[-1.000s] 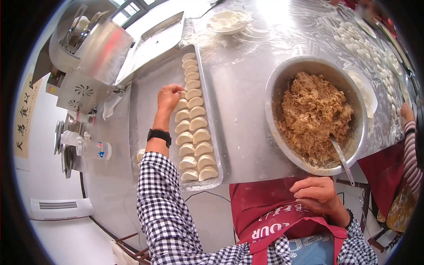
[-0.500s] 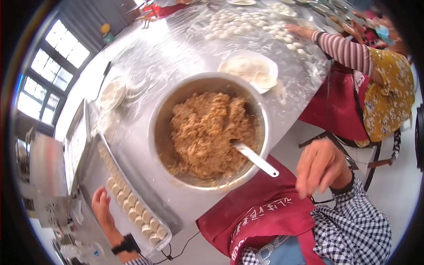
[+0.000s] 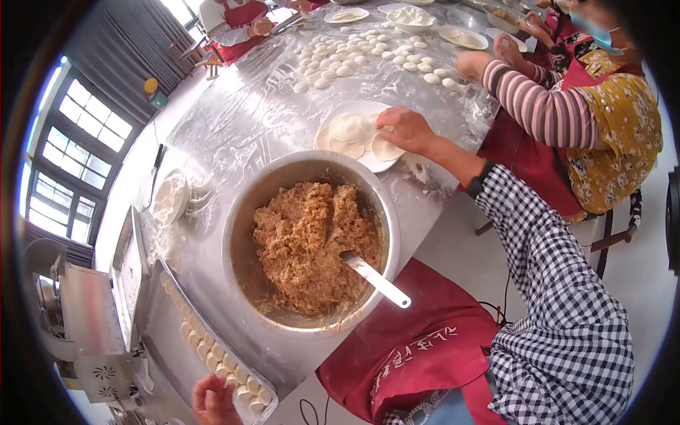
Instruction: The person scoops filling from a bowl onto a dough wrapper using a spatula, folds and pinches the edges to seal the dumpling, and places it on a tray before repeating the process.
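Observation:
My right hand (image 3: 407,131) reaches over a white plate (image 3: 379,167) of flat dough rounds, its fingers closed on the edge of one dough wrapper (image 3: 386,147). Low at the left, my left hand (image 3: 214,398) is curled beside the near end of a metal tray (image 3: 159,333) holding a row of folded dumplings (image 3: 203,348); whether anything lies in its fingers is hidden. Between them stands a large steel bowl (image 3: 237,283) of brown minced filling (image 3: 304,241), with a white-handled spoon (image 3: 382,285) stuck in it and resting on the rim.
Flattened dough pieces (image 3: 340,60) lie on the floury metal table (image 3: 234,117). A person in striped sleeves (image 3: 538,106) works at the right; another person (image 3: 237,35) is at the far side. A plate of flour (image 3: 171,200) sits at the left.
My right hand has moved from beside the apron up to the plate and taken hold of a wrapper. My left hand has shifted to the tray's near end. The view has shifted too.

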A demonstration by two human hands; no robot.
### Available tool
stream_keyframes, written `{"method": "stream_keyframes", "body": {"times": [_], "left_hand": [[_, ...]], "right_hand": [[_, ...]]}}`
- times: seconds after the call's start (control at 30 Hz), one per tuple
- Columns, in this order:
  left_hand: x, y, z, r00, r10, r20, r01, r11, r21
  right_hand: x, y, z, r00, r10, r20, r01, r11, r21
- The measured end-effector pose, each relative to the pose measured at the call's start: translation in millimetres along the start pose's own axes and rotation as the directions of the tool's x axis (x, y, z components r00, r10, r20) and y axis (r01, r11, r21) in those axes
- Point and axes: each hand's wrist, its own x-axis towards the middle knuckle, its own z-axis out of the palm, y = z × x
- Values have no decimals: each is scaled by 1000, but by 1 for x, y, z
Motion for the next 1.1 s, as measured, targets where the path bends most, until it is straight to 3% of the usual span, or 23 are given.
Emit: {"method": "stream_keyframes", "body": {"times": [0.07, 0.2, 0.3, 0.4, 0.43, 0.47, 0.5, 0.57, 0.7, 0.77, 0.8, 0.9, 0.97, 1.03, 1.1], "left_hand": [[-13, -4, 14, 999, -41, -28, 40, 998, -39], [-30, -14, 26, 998, -54, 19, 56, 991, -122], [-36, -19, 43, 998, -56, 25, 60, 977, -205], [-41, -20, 64, 996, -82, 18, 84, 970, -230], [-43, -22, 69, 996, -83, 33, 89, 966, -241], [-43, -23, 73, 995, -84, 49, 94, 963, -253], [-43, -26, 76, 994, -89, 65, 103, 959, -262], [-42, -28, 82, 992, -91, 84, 111, 956, -273], [-40, -34, 95, 987, -109, 116, 140, 943, -303], [-37, -40, 99, 983, -75, 168, 124, 945, -304], [-35, -41, 101, 974, -43, 222, 111, 946, -305], [-34, -41, 116, 965, -53, 258, 141, 931, -338], [-36, -34, 131, 977, -85, 197, 143, 940, -308], [-33, -28, 155, 993, -82, 81, 102, 951, -292], [-28, -25, 178, 997, -70, -16, 62, 953, -296]], "right_hand": [[6, -5, 2, 985, 121, 125, -102, 984, -146], [8, -4, 8, 978, 153, 140, -126, 975, -184], [6, 0, 8, 975, 175, 140, -157, 978, -135], [4, 1, 5, 999, 26, 41, -25, 999, -33], [3, 0, 2, 999, 38, -6, -37, 983, 180], [2, 0, -1, 997, 61, -48, -38, 922, 384], [2, -2, -6, 997, 59, -49, -36, 924, 381], [2, -6, -18, 941, 284, 185, -332, 660, 674], [1, -17, -29, 891, 401, 214, -421, 550, 721], [2, -25, -32, 861, 439, 259, -429, 352, 832], [3, -33, -36, 863, 434, 259, -428, 353, 832], [5, -68, -52, 859, 401, 318, -432, 235, 871], [3, -100, -61, 913, 214, 347, -392, 234, 889], [-2, -147, -75, 929, 35, 369, -357, 358, 863], [-11, -193, -84, 859, -176, 481, -407, 336, 850]]}}
